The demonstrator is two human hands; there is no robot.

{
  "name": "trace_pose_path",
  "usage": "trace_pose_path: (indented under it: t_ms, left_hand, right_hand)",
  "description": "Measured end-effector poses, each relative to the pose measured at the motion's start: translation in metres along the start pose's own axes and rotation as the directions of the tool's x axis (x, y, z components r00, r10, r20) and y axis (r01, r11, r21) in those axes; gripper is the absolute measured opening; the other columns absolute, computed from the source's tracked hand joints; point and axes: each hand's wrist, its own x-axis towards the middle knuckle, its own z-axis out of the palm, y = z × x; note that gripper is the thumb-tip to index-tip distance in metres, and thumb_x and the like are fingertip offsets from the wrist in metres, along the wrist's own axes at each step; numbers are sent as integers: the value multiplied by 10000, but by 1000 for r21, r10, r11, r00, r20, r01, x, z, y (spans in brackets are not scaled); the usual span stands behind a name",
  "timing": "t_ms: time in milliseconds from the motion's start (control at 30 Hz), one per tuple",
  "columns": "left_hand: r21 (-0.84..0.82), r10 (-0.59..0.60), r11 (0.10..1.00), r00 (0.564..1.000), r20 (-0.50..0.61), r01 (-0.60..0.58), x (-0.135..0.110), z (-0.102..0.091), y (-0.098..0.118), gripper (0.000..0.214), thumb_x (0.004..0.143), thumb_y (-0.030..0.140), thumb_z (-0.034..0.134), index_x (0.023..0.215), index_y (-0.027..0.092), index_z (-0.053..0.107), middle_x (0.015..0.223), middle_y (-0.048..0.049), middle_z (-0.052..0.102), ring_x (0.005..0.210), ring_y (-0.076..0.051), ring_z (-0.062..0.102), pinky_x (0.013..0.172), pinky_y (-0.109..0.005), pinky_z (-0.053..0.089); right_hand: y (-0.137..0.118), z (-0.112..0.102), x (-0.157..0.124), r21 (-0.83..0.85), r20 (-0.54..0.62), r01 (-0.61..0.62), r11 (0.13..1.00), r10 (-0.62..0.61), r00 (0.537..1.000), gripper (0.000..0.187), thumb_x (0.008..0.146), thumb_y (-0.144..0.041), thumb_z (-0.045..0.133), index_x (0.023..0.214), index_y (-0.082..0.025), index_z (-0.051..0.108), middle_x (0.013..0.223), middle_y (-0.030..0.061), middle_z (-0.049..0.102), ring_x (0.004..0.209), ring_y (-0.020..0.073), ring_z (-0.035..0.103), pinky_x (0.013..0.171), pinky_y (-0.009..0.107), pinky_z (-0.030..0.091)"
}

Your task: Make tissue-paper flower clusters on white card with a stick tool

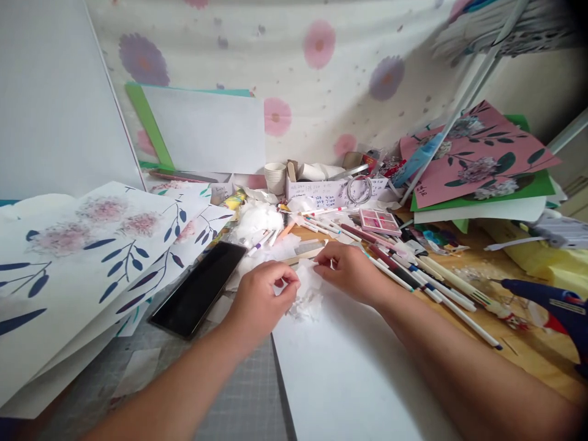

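Observation:
My left hand (267,295) is closed in a pinch at the left edge of a crumpled piece of thin white tissue paper (307,288). Opposite it, my right hand (348,271) pinches the tissue's upper right side, its fingers curled. Torn, ruffled bits of the tissue lie between and below the hands, over the top end of a white sheet of paper (349,380). How much tissue is inside each pinch is partly hidden by the fingers.
A black phone (198,288) lies left of my left hand on a grey cutting mat (229,392). Flower pictures (101,245) are stacked at left. Pens (441,294) spread at right, near a blue glue gun (546,294). Fluffy white cotton (257,220) and paper cups (275,177) stand behind.

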Motion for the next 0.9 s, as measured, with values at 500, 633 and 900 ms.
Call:
trace_pose_path:
  t_ms: [500,633,900]
  left_hand:
    - [-310,-257,892,932,256,330,-2,6,-1,90,754,257,574,777,195,514,660,47,517,609,-123,503,577,-246,411]
    - [-202,-233,937,940,251,286,-3,9,-1,53,752,232,571,760,199,531,673,38,534,639,-136,518,591,-254,410]
    - [45,-221,975,951,215,217,-4,11,6,31,753,187,576,737,210,564,695,39,603,646,-134,548,602,-246,400]
  right_hand:
    - [3,-24,-6,352,-135,26,936,24,991,518,959,-464,293,782,-157,671,739,41,563,684,149,518,611,263,393]
    - [-7,-22,-12,536,-101,74,841,-24,995,498,940,-510,355,699,-151,603,604,-8,471,543,108,445,512,239,345]
    - [-10,-11,-14,381,-7,209,901,-224,975,476,941,-524,347,697,-163,539,594,-15,492,559,106,471,544,219,352]
